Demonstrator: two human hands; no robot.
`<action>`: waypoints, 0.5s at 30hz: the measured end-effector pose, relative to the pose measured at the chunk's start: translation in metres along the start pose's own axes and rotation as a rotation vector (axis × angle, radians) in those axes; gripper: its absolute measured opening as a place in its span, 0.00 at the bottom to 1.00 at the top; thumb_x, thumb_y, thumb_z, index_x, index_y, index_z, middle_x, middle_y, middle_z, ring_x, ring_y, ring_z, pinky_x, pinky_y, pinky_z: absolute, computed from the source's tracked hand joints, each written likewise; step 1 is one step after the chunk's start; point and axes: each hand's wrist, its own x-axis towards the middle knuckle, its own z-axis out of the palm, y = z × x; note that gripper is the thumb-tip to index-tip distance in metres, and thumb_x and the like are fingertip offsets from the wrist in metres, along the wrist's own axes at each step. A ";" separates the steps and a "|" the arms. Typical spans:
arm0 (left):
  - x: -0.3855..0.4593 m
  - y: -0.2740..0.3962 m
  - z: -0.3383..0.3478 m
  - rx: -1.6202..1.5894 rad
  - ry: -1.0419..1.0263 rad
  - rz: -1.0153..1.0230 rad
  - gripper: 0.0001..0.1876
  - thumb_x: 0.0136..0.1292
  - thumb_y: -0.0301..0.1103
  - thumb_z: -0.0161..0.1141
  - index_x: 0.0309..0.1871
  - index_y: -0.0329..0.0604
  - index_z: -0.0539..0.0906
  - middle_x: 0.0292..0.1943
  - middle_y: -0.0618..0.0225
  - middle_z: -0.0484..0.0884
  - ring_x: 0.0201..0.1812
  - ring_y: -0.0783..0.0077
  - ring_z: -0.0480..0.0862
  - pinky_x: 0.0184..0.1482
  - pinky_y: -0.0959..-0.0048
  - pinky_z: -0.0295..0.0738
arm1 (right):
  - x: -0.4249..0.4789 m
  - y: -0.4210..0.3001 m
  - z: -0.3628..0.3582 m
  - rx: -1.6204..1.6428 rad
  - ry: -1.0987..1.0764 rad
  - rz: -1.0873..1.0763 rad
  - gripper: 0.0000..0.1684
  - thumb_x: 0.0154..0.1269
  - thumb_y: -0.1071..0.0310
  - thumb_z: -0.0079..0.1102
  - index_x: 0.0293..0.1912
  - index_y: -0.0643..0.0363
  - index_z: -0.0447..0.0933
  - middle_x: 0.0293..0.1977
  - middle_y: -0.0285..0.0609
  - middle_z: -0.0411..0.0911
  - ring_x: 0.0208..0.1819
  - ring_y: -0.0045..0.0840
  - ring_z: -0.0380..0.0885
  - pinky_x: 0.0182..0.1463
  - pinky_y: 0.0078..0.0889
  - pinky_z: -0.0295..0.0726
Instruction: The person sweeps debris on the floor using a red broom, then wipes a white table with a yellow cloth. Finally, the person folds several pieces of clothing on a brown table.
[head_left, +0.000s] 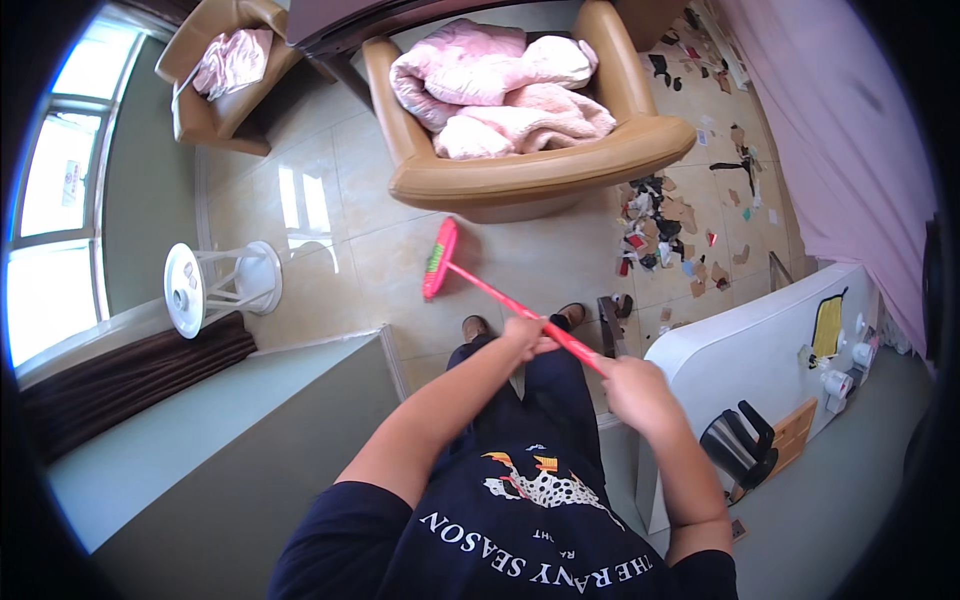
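Observation:
A pink broom (440, 259) with green bristle markings stands slantwise before me, its head low over the tiled floor (375, 247) just short of the tan armchair. Its red handle (504, 300) runs up toward my body. My left hand (531, 339) grips the handle partway along. Nearer its upper end, my right hand (637, 390) is closed around it. Right of the armchair lies a heap of scraps (656, 221), with cardboard pieces, black plastic and paper bits. Whether the bristles touch the tiles I cannot tell.
A tan armchair (540, 176) holding pink bedding (480, 82) stands ahead; another armchair (232, 112) is at far left. A white stool (259, 277) lies on its side at left. At right are a white ledge (690, 352), an electric kettle (739, 446) and a pink curtain (840, 150).

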 end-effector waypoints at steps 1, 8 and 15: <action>0.005 -0.008 0.029 0.037 -0.036 -0.014 0.14 0.70 0.33 0.54 0.45 0.26 0.73 0.34 0.48 0.84 0.29 0.52 0.87 0.28 0.64 0.88 | -0.015 0.015 -0.017 -0.004 0.015 0.022 0.16 0.58 0.74 0.50 0.46 0.58 0.79 0.32 0.51 0.79 0.35 0.46 0.80 0.40 0.48 0.78; -0.013 -0.047 0.219 0.047 -0.435 -0.117 0.10 0.72 0.35 0.53 0.46 0.37 0.76 0.36 0.56 0.84 0.32 0.61 0.87 0.35 0.67 0.88 | -0.097 0.092 -0.113 -0.174 0.160 0.311 0.16 0.57 0.73 0.57 0.47 0.56 0.80 0.29 0.51 0.79 0.34 0.45 0.79 0.41 0.46 0.76; -0.118 0.085 0.194 1.237 -0.022 1.725 0.34 0.43 0.37 0.75 0.57 0.43 0.77 0.59 0.55 0.71 0.67 0.48 0.62 0.70 0.48 0.51 | -0.130 0.145 -0.130 -0.067 0.353 0.575 0.17 0.57 0.75 0.60 0.48 0.59 0.80 0.31 0.54 0.79 0.37 0.48 0.78 0.43 0.48 0.75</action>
